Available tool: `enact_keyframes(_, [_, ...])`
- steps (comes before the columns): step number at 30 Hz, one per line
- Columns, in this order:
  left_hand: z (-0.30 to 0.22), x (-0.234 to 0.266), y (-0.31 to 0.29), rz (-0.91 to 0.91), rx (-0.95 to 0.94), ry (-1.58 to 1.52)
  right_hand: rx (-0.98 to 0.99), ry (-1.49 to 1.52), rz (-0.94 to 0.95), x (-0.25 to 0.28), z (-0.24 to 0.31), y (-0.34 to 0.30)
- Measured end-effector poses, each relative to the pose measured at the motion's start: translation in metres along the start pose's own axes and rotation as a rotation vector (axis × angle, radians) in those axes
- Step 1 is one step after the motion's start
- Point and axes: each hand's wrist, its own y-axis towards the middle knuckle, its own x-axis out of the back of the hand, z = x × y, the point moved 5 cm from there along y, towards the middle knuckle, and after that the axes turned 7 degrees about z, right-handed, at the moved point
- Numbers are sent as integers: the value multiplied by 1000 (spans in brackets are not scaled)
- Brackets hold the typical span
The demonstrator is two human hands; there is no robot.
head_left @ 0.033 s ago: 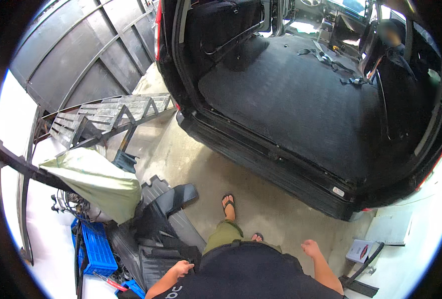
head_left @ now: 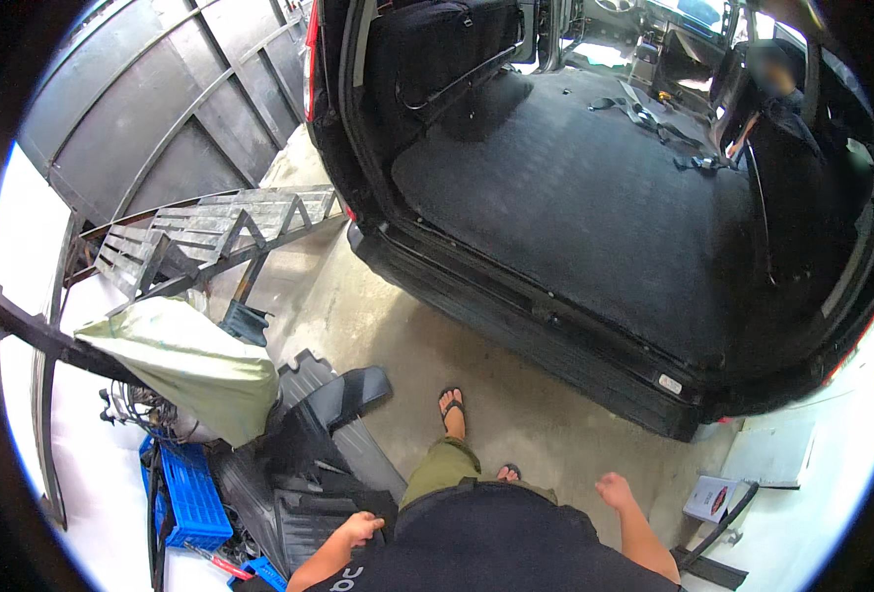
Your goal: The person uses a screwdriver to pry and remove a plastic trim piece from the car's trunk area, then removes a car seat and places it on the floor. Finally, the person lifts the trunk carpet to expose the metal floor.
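My left hand (head_left: 362, 529) hangs low beside my body, fingers loosely curled, with nothing visible in it. Black plastic trim panels (head_left: 324, 533) lie on the floor near it. On the other side my right hand (head_left: 614, 490) is held out above the concrete floor, closed in a loose fist, touching nothing. In front of me the back of a dark van stands wide open, showing its black cargo floor (head_left: 575, 187). Loose belt straps with buckles (head_left: 644, 116) lie toward the front of that floor.
A person (head_left: 787, 118) is inside the van at the right. At the left stand a slatted metal ramp (head_left: 185, 232), a pale green cloth (head_left: 200, 360) over equipment and a blue crate (head_left: 192, 493). A white box (head_left: 710, 497) sits at the lower right. The van's rear bumper (head_left: 526, 340) crosses the middle.
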Motion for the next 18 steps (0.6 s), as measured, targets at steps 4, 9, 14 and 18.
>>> enact_keyframes(4, [-124, 120, 58, -341, -70, -250, 95, -33, -65, 48, 154, 44])
enact_keyframes(9, [-388, 273, 117, -429, -632, -270, 329, -186, -290, 123, 342, 172])
enact_keyframes(14, [-644, 387, 164, -581, -1031, -312, 83, -156, -577, 203, 462, 309])
enact_keyframes(18, [-752, 444, 186, -898, -1049, -611, -399, -200, -704, 206, 508, 356])
